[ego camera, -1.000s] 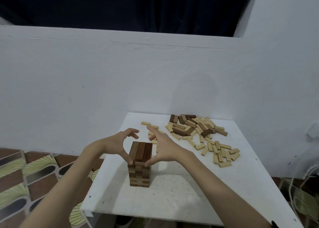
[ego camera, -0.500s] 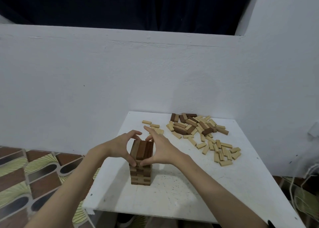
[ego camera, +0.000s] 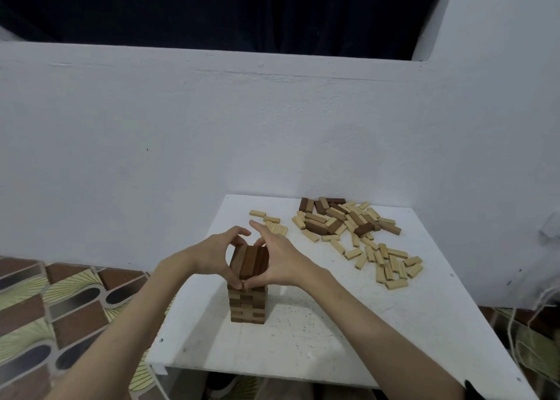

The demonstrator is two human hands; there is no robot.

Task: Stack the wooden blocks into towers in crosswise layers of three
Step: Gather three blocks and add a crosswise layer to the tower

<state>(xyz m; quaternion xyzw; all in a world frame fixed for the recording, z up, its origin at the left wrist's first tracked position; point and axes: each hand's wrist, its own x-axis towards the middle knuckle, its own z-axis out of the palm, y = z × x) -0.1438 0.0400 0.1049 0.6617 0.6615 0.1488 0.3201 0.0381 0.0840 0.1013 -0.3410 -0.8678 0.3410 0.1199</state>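
Surface (ego camera: 318, 339): bare white top lay open in front of and to the right of the tower (ego camera: 248, 304), as far as the near edge.
Tower: stood near the left front; left hand (ego camera: 216, 255) and right hand (ego camera: 280, 261) closed round its top layer from both sides, blocking approach there.
Pile (ego camera: 345, 222): loose blocks crowded the far right, trailing toward the right edge.
Small cluster (ego camera: 271, 222): lay just behind the hands.
Wall (ego camera: 212, 142): shut off the far side and the right.
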